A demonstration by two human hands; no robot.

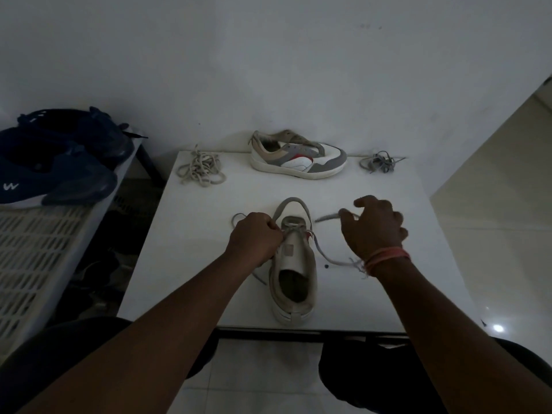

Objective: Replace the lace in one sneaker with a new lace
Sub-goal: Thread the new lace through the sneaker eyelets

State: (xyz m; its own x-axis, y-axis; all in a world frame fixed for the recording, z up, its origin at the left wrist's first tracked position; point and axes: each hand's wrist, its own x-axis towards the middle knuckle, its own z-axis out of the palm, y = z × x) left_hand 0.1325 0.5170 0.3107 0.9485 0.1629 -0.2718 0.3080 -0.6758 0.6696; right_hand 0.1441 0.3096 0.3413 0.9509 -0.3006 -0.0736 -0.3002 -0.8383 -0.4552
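A white and grey sneaker (pixel 294 276) stands on the white table (pixel 191 234), toe pointing away from me. A pale grey lace (pixel 325 255) is threaded through its front eyelets. My left hand (pixel 255 237) is curled at the sneaker's left side and pinches the lace by the eyelets; a loop of lace sticks out behind it. My right hand (pixel 373 228) is to the right of the sneaker and pinches the lace's free end, whose tip points left. A slack length of the lace trails from the shoe under my right wrist.
A second, unlaced sneaker (pixel 298 156) lies on its side at the table's far edge against the wall. A cream lace bundle (pixel 201 170) lies at far left, a grey lace bundle (pixel 380 161) at far right. Blue shoes (pixel 56 162) sit on a white rack (pixel 38 249) at left.
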